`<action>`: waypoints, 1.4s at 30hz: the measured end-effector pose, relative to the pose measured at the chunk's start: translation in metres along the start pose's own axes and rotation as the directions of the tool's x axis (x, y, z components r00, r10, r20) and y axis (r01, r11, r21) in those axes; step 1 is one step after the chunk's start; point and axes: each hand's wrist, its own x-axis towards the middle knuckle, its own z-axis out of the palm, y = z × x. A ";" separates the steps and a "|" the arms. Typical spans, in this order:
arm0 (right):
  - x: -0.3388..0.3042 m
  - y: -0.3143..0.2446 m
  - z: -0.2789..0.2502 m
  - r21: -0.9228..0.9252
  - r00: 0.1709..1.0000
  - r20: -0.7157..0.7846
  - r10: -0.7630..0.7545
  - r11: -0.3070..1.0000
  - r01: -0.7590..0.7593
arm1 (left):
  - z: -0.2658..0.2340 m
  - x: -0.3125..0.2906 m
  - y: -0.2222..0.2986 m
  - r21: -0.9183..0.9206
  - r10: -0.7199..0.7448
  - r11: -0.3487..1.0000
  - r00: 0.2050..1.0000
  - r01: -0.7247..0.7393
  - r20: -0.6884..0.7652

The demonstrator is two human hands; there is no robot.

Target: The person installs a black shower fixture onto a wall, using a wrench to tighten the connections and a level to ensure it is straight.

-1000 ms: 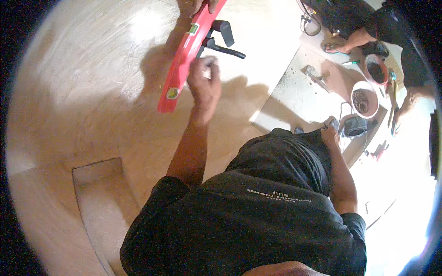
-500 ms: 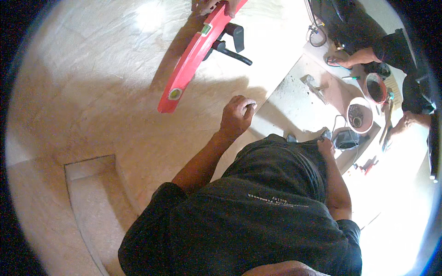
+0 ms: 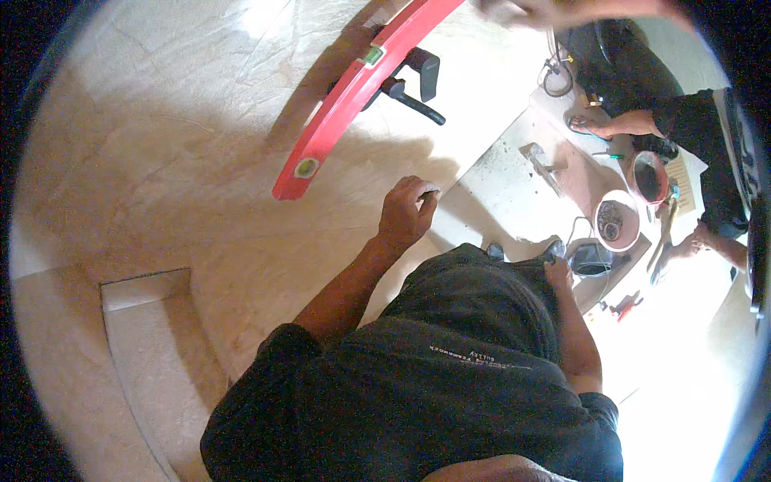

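Note:
My left hand (image 3: 408, 213) is raised in front of the tiled wall, fingers curled inward. Whatever lies inside the curl, if anything, is hidden. Above it, a red spirit level (image 3: 341, 108) slants along the wall, resting against a black wall-mounted tap (image 3: 414, 100). Low at my side, my right hand (image 3: 559, 275) grips a fold of my dark trousers (image 3: 482, 281). At the top edge, another person's blurred hand and forearm (image 3: 578, 11) reach across, apart from the visible part of the level.
A recessed niche (image 3: 161, 337) is set in the wall at left. On the floor at right are a trowel (image 3: 544, 167), a pale bucket (image 3: 626, 210) with dark contents, a reddish bucket (image 3: 649, 178) and a dark container (image 3: 590, 259). A co-worker (image 3: 711, 153) in dark clothes is at far right.
The other person's hand has left the level and moved right along the top edge. The level stays against the tap. My hands keep nearly the same pose while the view shifts slightly.

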 end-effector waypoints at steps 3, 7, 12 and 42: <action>-0.002 -0.001 0.002 -0.013 0.999 -0.015 -0.028 1.000 0.028 | -0.006 0.002 0.005 -0.024 -0.036 0.999 0.999 0.036 -0.023; -0.003 0.008 0.000 -0.018 0.989 -0.089 -0.114 0.993 0.113 | -0.011 0.009 0.007 -0.024 -0.061 0.998 0.996 0.060 -0.061; -0.004 -0.021 -0.014 -0.033 0.989 0.023 -0.145 0.989 0.146 | -0.019 0.007 0.008 -0.033 -0.193 0.981 0.979 0.191 -0.071; 0.081 -0.127 -0.080 -0.068 0.690 0.348 -0.635 0.717 0.694 | 0.026 0.044 0.014 -0.331 -0.651 0.759 0.648 0.560 -0.395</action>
